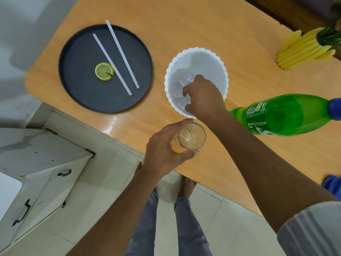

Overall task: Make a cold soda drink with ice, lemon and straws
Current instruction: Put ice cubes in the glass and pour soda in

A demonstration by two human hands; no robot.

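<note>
- Glass (191,136) stands empty and upright at the near edge of the bench (184,24), just beside the white bowl (203,54).
- Left hand (166,150) curls round the glass from its left side, thumb at the near rim and fingers over the far rim, steadying it.
- Right hand (203,95) reaches down into the bowl with its fingers bent among the ice cubes (184,81); whether a cube is already pinched I cannot tell, since the fingertips are hidden.
- Soda bottle (284,115), green with a blue cap, stands at the right of the bench, near the right forearm and still capped.
- Black tray (77,93) sits toward the left corner of the bench, carrying the lemon slice (103,71) and two white straws (118,58) lying side by side; one straw's end pokes past the tray's far rim.
- Step in hand, as I judge it: fetching ice, the first stage, with nothing yet in the glass.
- Next move calls for a firm pinch on the slippery cubes, a short carry over the bowl's rim, and a release right above the glass mouth while the left hand holds it firm.
</note>
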